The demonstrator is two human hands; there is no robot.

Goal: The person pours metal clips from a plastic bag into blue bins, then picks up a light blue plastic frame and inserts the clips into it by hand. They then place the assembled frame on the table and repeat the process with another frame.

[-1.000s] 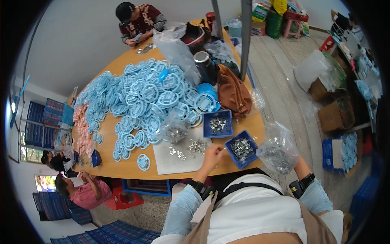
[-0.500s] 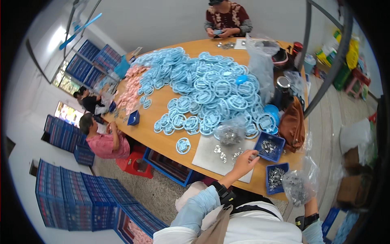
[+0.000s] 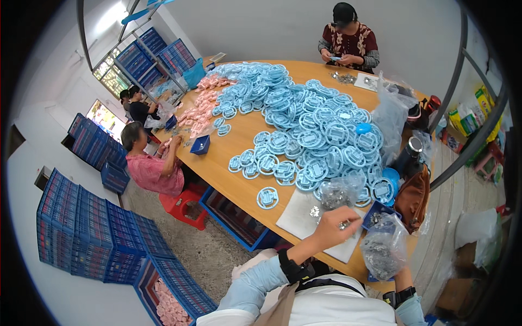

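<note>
The view has swung further left since the earlier pictures, while the left hand [image 3: 334, 227] is kept over the white mat [image 3: 296, 214], fingers pinched narrowly on small metal pieces [image 3: 343, 224]. The right hand is hidden behind a clear bag [image 3: 383, 247]; its fingers cannot be told.

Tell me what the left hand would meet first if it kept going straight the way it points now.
The left hand, pinching small metal bits, points up and right across the white sheet. First in line looks like the clear bag of metal parts, then the pile of blue rings; depth is hard to judge.
</note>
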